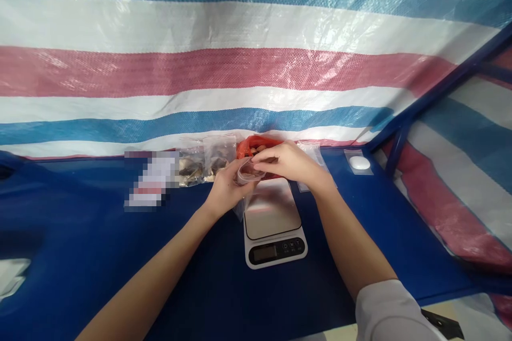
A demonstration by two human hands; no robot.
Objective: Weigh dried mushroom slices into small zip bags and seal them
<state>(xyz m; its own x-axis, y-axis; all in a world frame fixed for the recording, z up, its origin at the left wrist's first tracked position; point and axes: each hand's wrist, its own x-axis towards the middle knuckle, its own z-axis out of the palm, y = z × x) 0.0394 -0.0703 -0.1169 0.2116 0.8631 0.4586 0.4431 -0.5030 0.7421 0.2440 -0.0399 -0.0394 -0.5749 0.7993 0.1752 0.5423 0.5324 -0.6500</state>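
Observation:
My left hand [227, 187] is closed around a clear plastic bag [248, 170], whose rounded mouth stands open above the far end of the scale. Part of the bag hangs below that hand. My right hand [286, 160] reaches over from the right, its fingers drawn together at the bag's mouth; what they pinch, if anything, is too small to tell. Just behind both hands lies an open red plastic bag [244, 148] with brown pieces in it, partly hidden by the right hand. Below the hands sits a white kitchen scale [274, 213], its display dark.
Two clear bags of dried pieces, a left one [190, 169] and a right one [218, 162], lie left of the hands, beside a blurred-out paper. At right are a clear packet [316, 152] and a white oval object [359, 163]. A striped tarp [200, 72] rises behind the blue table [192, 266].

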